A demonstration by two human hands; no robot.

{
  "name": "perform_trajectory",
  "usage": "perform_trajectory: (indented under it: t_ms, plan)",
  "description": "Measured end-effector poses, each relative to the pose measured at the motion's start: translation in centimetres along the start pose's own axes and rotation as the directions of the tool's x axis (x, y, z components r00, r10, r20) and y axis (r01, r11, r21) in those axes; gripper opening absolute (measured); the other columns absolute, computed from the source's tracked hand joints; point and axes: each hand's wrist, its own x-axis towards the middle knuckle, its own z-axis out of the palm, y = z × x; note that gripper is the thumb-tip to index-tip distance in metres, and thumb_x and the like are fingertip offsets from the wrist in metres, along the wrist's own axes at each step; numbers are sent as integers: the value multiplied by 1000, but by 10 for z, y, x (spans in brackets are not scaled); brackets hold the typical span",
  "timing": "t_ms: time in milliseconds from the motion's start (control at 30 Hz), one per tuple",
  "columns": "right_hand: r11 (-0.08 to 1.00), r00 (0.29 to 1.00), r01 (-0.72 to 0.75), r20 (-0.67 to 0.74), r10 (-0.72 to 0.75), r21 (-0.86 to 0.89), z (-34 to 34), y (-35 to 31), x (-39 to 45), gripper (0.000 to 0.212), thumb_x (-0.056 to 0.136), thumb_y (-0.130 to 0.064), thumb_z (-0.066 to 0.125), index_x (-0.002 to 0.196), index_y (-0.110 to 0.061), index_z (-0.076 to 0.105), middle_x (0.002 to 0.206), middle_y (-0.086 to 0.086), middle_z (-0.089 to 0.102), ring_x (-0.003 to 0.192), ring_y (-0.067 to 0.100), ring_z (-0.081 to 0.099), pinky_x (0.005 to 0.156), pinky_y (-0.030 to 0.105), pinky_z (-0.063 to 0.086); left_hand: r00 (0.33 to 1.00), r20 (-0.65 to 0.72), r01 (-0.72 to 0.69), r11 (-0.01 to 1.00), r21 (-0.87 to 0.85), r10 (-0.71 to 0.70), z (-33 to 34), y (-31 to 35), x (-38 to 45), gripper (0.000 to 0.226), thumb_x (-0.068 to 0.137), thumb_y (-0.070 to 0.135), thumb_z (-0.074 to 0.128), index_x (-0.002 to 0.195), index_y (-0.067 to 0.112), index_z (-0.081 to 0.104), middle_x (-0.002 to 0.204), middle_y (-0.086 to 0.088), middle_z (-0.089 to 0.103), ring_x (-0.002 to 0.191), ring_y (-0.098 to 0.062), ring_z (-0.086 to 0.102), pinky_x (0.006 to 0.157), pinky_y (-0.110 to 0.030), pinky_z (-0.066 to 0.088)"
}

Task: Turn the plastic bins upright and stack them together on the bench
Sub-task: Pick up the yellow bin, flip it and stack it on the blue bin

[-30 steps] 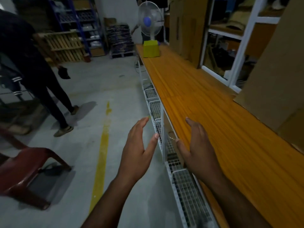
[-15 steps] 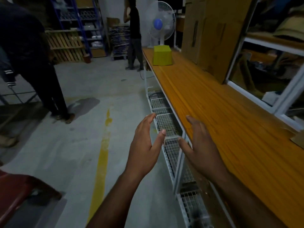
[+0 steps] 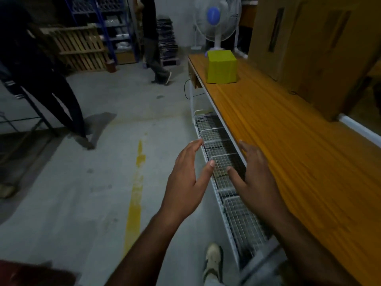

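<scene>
Both hands are out in front, empty: the left hand (image 3: 186, 179) hangs over the concrete floor (image 3: 86, 182) with fingers straight and thumb spread, and the right hand (image 3: 254, 178) is just as open, hovering at the near edge of the orange table (image 3: 309, 162), above the white wire baskets (image 3: 222, 159) under it. Well ahead, a yellow-green bin (image 3: 222, 67) sits upside down near the table's far end, a white fan (image 3: 217, 19) just behind it. Two people stand on the floor to the left.

I see the fan (image 3: 217, 19) cut off at the top edge; the worktop (image 3: 299, 145) is motion-blurred, and both bystanders lose their upper bodies at the frame's top.
</scene>
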Motion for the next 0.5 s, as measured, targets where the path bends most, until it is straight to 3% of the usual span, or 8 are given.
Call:
perform_trajectory:
  t_ms: [500]
  plan:
    - [998,999,34,3,-34,51,96,62,321,67,93,-29,61,150,-21,27,151,1,36,137,15,35,102,25,30,1000,13,18,1000,-5,-18,36,-102,311,60,98,54,43,152,32,30,157,15,35,145,1,27,118,-29,28]
